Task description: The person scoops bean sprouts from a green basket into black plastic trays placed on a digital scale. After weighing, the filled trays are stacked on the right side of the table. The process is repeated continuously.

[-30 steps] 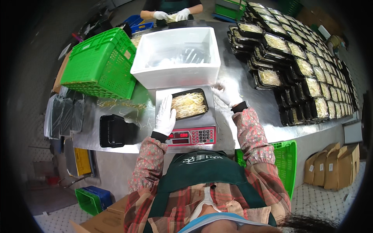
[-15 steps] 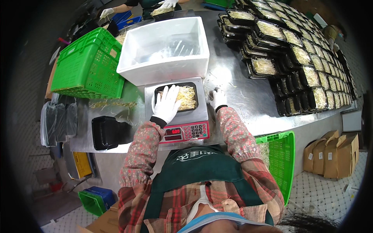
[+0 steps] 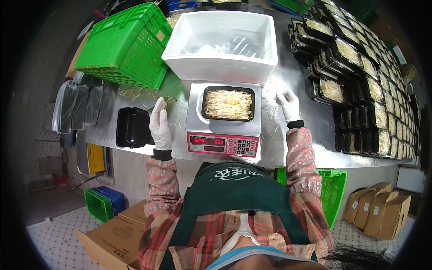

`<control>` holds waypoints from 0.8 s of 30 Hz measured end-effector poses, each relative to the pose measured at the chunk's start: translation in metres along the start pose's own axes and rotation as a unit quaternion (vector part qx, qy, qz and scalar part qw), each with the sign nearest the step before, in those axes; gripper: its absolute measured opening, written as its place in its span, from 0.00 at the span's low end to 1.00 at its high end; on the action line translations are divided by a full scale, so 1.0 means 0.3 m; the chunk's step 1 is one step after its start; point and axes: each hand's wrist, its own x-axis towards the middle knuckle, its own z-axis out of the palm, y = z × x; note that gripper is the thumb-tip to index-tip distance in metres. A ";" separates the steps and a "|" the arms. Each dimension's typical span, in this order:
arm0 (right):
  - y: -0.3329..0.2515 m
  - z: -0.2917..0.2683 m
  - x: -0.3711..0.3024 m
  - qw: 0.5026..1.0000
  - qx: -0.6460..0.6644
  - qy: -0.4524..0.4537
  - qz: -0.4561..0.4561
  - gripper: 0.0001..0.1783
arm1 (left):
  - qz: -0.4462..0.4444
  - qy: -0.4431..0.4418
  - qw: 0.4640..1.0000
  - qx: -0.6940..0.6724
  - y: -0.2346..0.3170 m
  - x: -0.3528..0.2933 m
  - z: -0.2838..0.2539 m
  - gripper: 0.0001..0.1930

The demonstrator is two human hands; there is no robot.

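A black tray of bean sprouts (image 3: 228, 104) rests on the metal pan of a red-fronted digital scale (image 3: 223, 145). My left hand (image 3: 160, 127), in a white glove, is off the tray with its fingers stretched out, at the scale's left. Right beside it stands an empty black tray (image 3: 132, 127), and whether they touch I cannot tell. My right hand (image 3: 288, 105), also gloved, hovers over the table right of the scale with its fingers curled together. What they hold, if anything, is too small to make out.
Behind the scale stands a white foam box (image 3: 220, 67) with clear plastic lids inside. A tilted green crate (image 3: 121, 49) is at far left, near plastic-wrapped packs (image 3: 76, 105). Stacked sprout trays (image 3: 378, 103) fill the right. Loose sprouts litter the steel table (image 3: 175, 150).
My left hand has lifted off the sprouts and moved left toward the empty tray. My right hand stays right of the scale, its fingers still curled. The whole view has shifted.
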 end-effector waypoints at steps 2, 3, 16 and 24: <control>-0.151 0.094 -0.008 0.995 0.021 -0.047 -0.090 0.09 | -0.012 0.024 0.999 -0.024 0.011 -0.017 -0.014 0.20; -0.244 0.164 -0.028 0.990 -0.010 -0.067 -0.120 0.09 | -0.020 0.026 0.999 -0.030 0.012 -0.022 -0.016 0.20; -0.316 0.241 -0.052 0.903 -0.388 -0.088 -0.164 0.15 | 0.012 -0.049 0.998 0.050 -0.011 -0.031 0.001 0.21; -0.262 0.325 -0.103 0.829 -0.525 -0.138 -0.138 0.19 | 0.073 -0.126 0.987 0.061 -0.022 0.043 0.094 0.22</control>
